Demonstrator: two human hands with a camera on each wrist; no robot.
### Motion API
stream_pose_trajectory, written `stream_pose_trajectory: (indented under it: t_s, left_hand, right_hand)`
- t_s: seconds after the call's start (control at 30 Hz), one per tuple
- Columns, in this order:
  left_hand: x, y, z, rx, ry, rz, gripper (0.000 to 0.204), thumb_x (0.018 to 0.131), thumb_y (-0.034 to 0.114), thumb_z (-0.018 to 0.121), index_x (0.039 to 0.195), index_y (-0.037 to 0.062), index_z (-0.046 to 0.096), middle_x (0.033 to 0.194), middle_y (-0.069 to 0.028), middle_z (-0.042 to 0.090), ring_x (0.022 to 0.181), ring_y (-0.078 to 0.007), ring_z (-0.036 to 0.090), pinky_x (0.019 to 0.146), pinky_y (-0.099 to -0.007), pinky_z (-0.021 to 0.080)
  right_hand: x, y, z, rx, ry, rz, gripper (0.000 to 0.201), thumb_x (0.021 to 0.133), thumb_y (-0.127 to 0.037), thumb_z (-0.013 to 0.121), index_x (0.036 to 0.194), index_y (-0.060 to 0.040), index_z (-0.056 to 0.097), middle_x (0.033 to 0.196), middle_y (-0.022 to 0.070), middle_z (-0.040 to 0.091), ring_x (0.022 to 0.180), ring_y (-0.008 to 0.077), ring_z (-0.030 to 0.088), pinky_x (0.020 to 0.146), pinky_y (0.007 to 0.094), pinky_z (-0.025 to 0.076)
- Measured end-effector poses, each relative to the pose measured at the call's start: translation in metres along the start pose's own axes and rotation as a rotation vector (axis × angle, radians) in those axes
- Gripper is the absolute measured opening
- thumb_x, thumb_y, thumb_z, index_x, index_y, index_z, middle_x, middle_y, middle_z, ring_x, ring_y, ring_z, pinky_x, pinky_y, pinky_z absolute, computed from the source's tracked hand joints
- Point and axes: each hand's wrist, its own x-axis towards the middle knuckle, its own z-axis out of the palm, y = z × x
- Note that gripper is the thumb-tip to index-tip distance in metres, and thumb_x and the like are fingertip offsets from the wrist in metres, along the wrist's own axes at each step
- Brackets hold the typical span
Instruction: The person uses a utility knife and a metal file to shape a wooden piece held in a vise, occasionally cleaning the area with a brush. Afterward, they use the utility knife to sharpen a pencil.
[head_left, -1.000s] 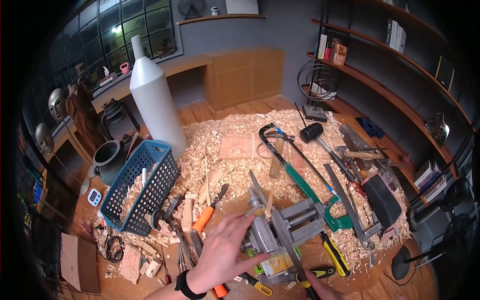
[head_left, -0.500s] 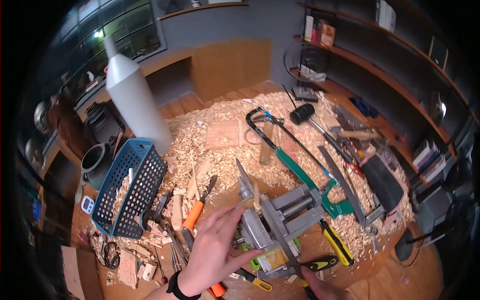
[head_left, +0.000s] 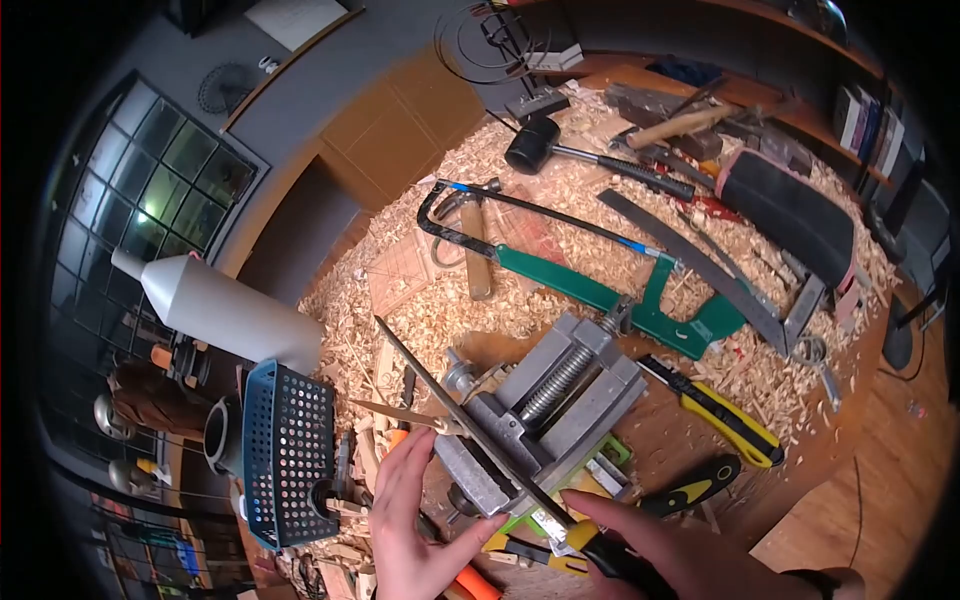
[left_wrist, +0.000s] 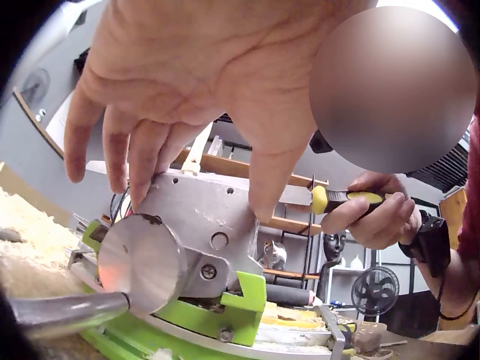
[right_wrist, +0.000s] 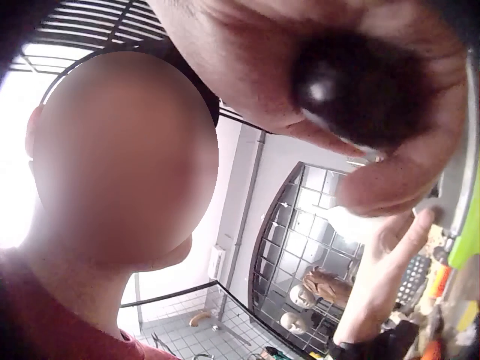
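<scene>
In the head view, my right hand (head_left: 660, 535) grips the black-and-yellow handle (head_left: 615, 562) of a long flat metal file (head_left: 432, 378). The handle's dark butt (right_wrist: 352, 86) fills the palm in the right wrist view. The file crosses over a grey bench vise (head_left: 550, 400) beside a slim pale wooden piece (head_left: 448, 427), which rises above the vise jaw in the left wrist view. My left hand (head_left: 405, 530) spreads over the vise's near jaw, fingertips and thumb touching its edges. Green metal parts (left_wrist: 225, 319) show under the vise in the left wrist view.
A green hacksaw (head_left: 580, 280), a hammer (head_left: 476, 245) and a black mallet (head_left: 535, 145) lie among wood shavings behind the vise. A yellow-black utility knife (head_left: 725, 420) is at its right. A blue basket (head_left: 290, 455) and a tall white bottle (head_left: 215, 305) stand left.
The head view has tilted and come closer, so the vise looks larger and turned. The file still crosses the vise in the right hand's grip; the left hand keeps to the jaw.
</scene>
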Motion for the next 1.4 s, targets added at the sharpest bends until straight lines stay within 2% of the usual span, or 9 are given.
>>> stream_pose_trajectory:
  t_s: [0.13, 0.23, 0.33, 0.43, 0.8, 0.87, 1.0, 1.33, 1.4]
  left_hand:
    - [-0.001, 0.001, 0.000, -0.001, 0.000, -0.019, 0.089, 0.064, 0.022, 0.091, 0.138, -0.0093, 0.053, 0.140, -0.0230, 0.057, 0.132, -0.0335, 0.054, 0.114, -0.0433, 0.038]
    - [-0.002, 0.001, 0.001, 0.012, 0.007, -0.017, 0.088, 0.065, 0.022, 0.091, 0.138, -0.0091, 0.053, 0.139, -0.0225, 0.057, 0.132, -0.0337, 0.054, 0.114, -0.0429, 0.038]
    - [-0.002, 0.002, 0.002, 0.021, 0.019, -0.011, 0.087, 0.066, 0.022, 0.090, 0.138, -0.0091, 0.053, 0.138, -0.0219, 0.058, 0.131, -0.0327, 0.054, 0.114, -0.0428, 0.038]
    - [-0.003, 0.005, 0.002, -0.081, 0.003, -0.084, 0.087, 0.067, 0.021, 0.089, 0.140, -0.0094, 0.052, 0.139, -0.0221, 0.058, 0.131, -0.0318, 0.055, 0.114, -0.0425, 0.039]
    - [-0.004, 0.007, 0.006, -0.133, 0.018, -0.182, 0.092, 0.068, 0.011, 0.084, 0.147, -0.0139, 0.042, 0.138, -0.0256, 0.060, 0.133, -0.0295, 0.057, 0.115, -0.0402, 0.041]
    - [-0.005, 0.001, 0.006, -0.096, 0.009, -0.139, 0.093, 0.068, 0.010, 0.084, 0.147, -0.0143, 0.041, 0.138, -0.0260, 0.060, 0.133, -0.0299, 0.057, 0.115, -0.0407, 0.041]
    - [-0.005, -0.002, 0.009, -0.176, 0.020, -0.127, 0.095, 0.069, 0.010, 0.084, 0.148, -0.0150, 0.039, 0.139, -0.0260, 0.059, 0.133, -0.0304, 0.056, 0.115, -0.0414, 0.041]
    - [-0.001, 0.001, 0.009, -0.220, 0.000, -0.162, 0.097, 0.065, 0.010, 0.085, 0.148, -0.0138, 0.041, 0.137, -0.0215, 0.061, 0.132, -0.0269, 0.057, 0.117, -0.0410, 0.039]
    - [0.001, 0.001, 0.010, -0.293, 0.040, -0.207, 0.096, 0.065, 0.009, 0.085, 0.148, -0.0134, 0.041, 0.138, -0.0217, 0.060, 0.132, -0.0273, 0.057, 0.118, -0.0416, 0.038]
  right_hand:
    - [0.005, 0.033, 0.017, -0.098, 0.214, -0.421, 0.053, 0.098, -0.009, 0.056, 0.150, -0.0046, 0.044, 0.112, 0.0204, 0.068, 0.096, 0.0321, 0.068, 0.085, 0.0385, 0.050]
    - [0.011, 0.042, 0.016, 0.052, 0.160, -0.444, 0.055, 0.100, -0.012, 0.056, 0.153, -0.0050, 0.042, 0.106, 0.0161, 0.069, 0.089, 0.0249, 0.067, 0.080, 0.0360, 0.049]
    - [0.010, 0.013, -0.002, -0.049, -0.095, -0.134, 0.057, 0.101, -0.013, 0.054, 0.156, -0.0069, 0.039, 0.093, 0.0144, 0.068, 0.075, 0.0191, 0.063, 0.071, 0.0344, 0.047]
    - [0.013, 0.012, 0.002, 0.097, -0.113, -0.075, 0.057, 0.103, -0.010, 0.050, 0.158, -0.0087, 0.036, 0.079, 0.0133, 0.065, 0.061, 0.0187, 0.055, 0.062, 0.0333, 0.043]
    - [0.031, 0.027, 0.003, -0.031, -0.242, -0.107, 0.064, 0.101, -0.007, 0.053, 0.160, -0.0036, 0.028, 0.082, 0.0076, 0.064, 0.067, 0.0125, 0.060, 0.061, 0.0262, 0.046]
    - [0.021, -0.005, -0.006, -0.060, -0.218, 0.055, 0.057, 0.103, -0.007, 0.046, 0.159, -0.0097, 0.034, 0.076, 0.0144, 0.064, 0.059, 0.0217, 0.055, 0.061, 0.0330, 0.044]
    - [-0.009, 0.030, 0.005, -0.163, -0.087, -0.222, 0.058, 0.103, -0.002, 0.042, 0.159, -0.0070, 0.032, 0.071, 0.0128, 0.063, 0.049, 0.0194, 0.047, 0.053, 0.0328, 0.039]
    - [0.004, 0.021, 0.011, -0.190, -0.044, -0.228, 0.055, 0.104, -0.003, 0.042, 0.158, -0.0062, 0.035, 0.062, 0.0101, 0.048, 0.047, 0.0169, 0.042, 0.050, 0.0307, 0.033]
    - [0.017, -0.002, -0.008, -0.109, -0.221, -0.133, 0.054, 0.104, -0.004, 0.041, 0.158, -0.0054, 0.035, 0.061, 0.0095, 0.047, 0.047, 0.0160, 0.041, 0.050, 0.0309, 0.033]
